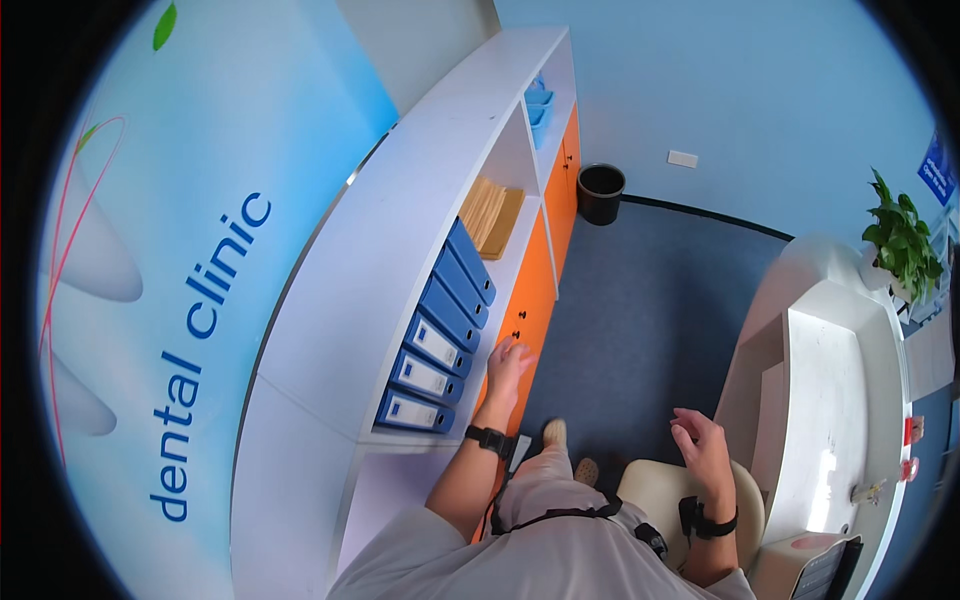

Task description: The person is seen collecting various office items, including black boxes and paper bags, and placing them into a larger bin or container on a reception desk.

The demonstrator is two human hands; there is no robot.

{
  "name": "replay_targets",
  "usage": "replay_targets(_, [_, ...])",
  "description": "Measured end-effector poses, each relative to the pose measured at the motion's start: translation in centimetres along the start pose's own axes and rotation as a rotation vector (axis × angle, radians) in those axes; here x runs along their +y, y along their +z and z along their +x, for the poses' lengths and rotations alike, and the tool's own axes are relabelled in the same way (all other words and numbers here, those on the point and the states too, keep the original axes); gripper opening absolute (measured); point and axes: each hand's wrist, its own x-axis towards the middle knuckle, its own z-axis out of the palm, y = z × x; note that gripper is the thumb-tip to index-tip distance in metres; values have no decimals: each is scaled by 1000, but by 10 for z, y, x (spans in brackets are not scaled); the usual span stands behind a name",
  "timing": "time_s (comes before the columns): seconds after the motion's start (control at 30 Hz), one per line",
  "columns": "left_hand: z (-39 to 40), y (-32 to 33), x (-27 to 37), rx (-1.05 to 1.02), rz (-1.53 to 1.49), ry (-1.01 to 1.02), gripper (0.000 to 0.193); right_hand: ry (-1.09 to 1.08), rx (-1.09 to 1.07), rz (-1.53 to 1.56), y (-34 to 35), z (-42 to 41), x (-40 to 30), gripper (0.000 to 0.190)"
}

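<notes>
My left hand (509,367) is raised in front of the shelf unit, holding nothing, with its fingers loosely apart. Close by it are the orange cabinet doors (534,281) with small dark knobs, and a row of blue lever-arch binders (439,341) on the shelf above them. Some binders carry white spine labels. A stack of brown paper folders (491,217) lies farther along the same shelf. Over the beige chair (652,487) hangs my right hand (703,444), empty, its fingers slightly curled and spread. Both wrists wear black straps.
A black waste bin (600,196) stands on the dark blue floor by the far wall. To my right curves a white reception desk (821,390), with a potted plant (902,244) on its ledge. Light-blue plastic baskets (538,112) sit in the far shelf compartment.
</notes>
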Motion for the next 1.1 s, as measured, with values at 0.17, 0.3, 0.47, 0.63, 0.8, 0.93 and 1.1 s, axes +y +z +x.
replay_targets(0.17, [124, 19, -10, 75, -193, -60, 77, 68, 18, -35, -4, 48, 5, 34])
replay_targets(0.3, [219, 46, 1, 294, -227, -80, 95, 113, 30, -69, -5, 102, -2, 35])
replay_targets(0.47, [295, 74, 14, 695, -281, -85, 86, 145, 19, -162, -6, 175, -21, 35])
replay_targets(0.63, [389, 12, -24, 662, -502, 37, 75, 68, -45, -222, 0, 249, -35, 36])
replay_targets(0.8, [336, 79, 69, 727, -461, -127, 63, 101, -75, -222, 13, 291, -36, 37])
replay_targets(0.93, [350, 71, 63, 702, -409, -132, 53, 59, -175, -218, 27, 328, -46, 37])
replay_targets(1.1, [404, 24, 3, 716, -616, -228, 40, 8, -393, -222, 44, 384, -21, 39])
